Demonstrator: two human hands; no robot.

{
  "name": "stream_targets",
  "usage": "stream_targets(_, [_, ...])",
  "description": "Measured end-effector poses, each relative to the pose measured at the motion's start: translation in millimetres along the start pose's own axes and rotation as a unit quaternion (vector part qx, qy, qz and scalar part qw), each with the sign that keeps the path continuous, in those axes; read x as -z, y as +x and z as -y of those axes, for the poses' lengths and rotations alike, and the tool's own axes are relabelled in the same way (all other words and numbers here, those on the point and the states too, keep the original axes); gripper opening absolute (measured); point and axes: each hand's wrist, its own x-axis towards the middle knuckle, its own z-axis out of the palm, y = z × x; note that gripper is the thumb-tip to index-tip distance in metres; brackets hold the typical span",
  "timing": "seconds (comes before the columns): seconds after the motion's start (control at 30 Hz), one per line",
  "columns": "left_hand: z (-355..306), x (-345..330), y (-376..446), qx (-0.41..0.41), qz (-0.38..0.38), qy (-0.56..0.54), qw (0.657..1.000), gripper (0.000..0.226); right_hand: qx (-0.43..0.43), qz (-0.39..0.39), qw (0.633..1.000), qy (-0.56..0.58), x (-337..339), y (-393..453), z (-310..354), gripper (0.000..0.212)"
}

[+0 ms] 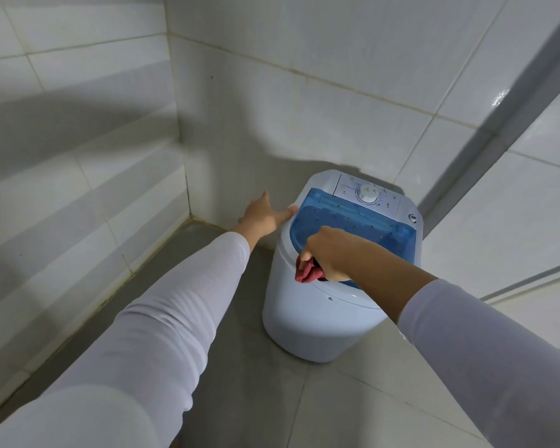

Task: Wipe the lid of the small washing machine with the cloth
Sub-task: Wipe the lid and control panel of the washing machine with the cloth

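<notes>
A small white washing machine [317,321] stands on the floor in a tiled corner. Its lid [346,221] is translucent blue, with a white control panel and a round dial [367,194] behind it. My right hand [328,252] grips a bunched red cloth [307,271] and presses it on the lid's near left edge. My left hand [262,215] is spread flat, its fingertips touching the machine's upper left rim beside the lid. Both arms wear white sleeves.
White tiled walls [272,76] meet in a corner just behind and left of the machine. A grey tiled floor [265,399] runs toward me. A grey vertical strip [498,124] runs up the right wall.
</notes>
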Motion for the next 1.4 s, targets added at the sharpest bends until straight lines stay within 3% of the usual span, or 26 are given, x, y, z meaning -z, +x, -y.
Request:
stream_targets(0.07, [2.8,-1.5,-8.7,0.004,0.002,-0.018,1.0,0.102,-0.003,-0.017,1.0,0.021,-2.2,-0.6,-7.7,0.03])
stream_targets(0.23, [9.2,-7.5,-27.9,0.021,0.003,-0.07,0.997,0.095,0.022,-0.023,0.998,-0.05,-4.2,-14.1,-18.4,0.028])
stream_targets(0.43, [15.4,-13.2,-43.4,0.032,-0.004,-0.082,0.996,0.093,0.052,-0.028,0.98,-0.188,-5.0,-25.1,-28.8,0.025])
stream_targets(0.67, [12.8,-15.7,-51.9,0.033,-0.041,-0.037,0.998,0.093,0.046,-0.045,0.972,-0.224,-6.5,-34.5,-40.1,0.026])
stream_targets(0.9, [6.7,-17.5,-58.2,0.038,-0.072,0.015,0.997,0.089,0.058,-0.11,0.928,-0.352,-11.0,-32.5,-60.4,0.03])
stream_targets(1.07, [3.5,-16.6,-61.2,0.044,-0.077,0.034,0.995,0.091,0.058,-0.11,0.919,-0.373,-10.5,-40.7,-65.2,0.032])
stream_targets(1.27, [-2.9,-12.7,-60.8,0.042,-0.058,0.048,0.996,0.088,0.022,-0.08,0.939,-0.335,21.1,-57.7,-70.9,0.022])
stream_targets(1.4, [-17.3,-4.1,-51.6,0.023,-0.065,0.078,0.995,0.085,0.019,-0.141,0.934,-0.328,67.1,-77.1,-80.1,0.023])
